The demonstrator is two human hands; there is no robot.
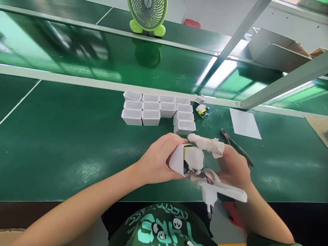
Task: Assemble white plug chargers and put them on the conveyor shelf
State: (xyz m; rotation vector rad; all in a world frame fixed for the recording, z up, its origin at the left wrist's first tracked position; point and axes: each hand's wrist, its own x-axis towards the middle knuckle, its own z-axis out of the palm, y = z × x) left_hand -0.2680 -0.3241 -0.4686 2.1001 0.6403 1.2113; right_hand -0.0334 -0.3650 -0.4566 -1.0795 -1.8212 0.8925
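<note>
We hold the white shell (179,160) in our left hand (156,160), just above the table's (64,143) near edge. Our right hand (232,165) grips the plug cover (217,191), wired to it. Both parts look light, rigid and smooth; hold the outer walls, since the thin wires (206,177) look fragile.

White shells (159,111), green bench (64,136), lime fan (148,15).

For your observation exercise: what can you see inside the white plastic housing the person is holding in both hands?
Inside the white housing, held by the left hand and right hand, a yellow component and red and black wires show. The right thumb covers most of the opening, hiding the rest.
</note>
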